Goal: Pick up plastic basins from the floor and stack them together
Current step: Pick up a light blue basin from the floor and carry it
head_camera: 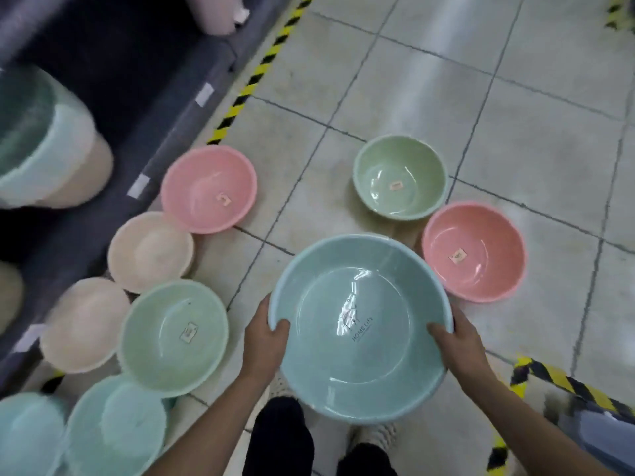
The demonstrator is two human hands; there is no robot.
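Closest in, dark trousers and pale shoes stand on the tiled floor. Above them the blue basin is held mouth up, clear of the floor, between the two hands. The left hand grips its left rim, thumb hooked over the edge into the bowl and fingers underneath. The right hand grips the opposite rim the same way, thumb inside. The basin shows a printed mark on its bottom and carries nothing.

At the floor's near left corner lie blurred teal basins; whether they are stacked cannot be told. Just beyond them the near green basin sits mouth up with a label inside, beside the left forearm. A row runs away along the floor's left edge, against the dark shelf base: the nearer beige basin, the farther beige basin, then the left pink basin, each close beside the next.

To the right, past the blue basin's far rim, the right pink basin rests mouth up, and just beyond it is the far green basin. Yellow-and-black tape follows the shelf edge into the distance.
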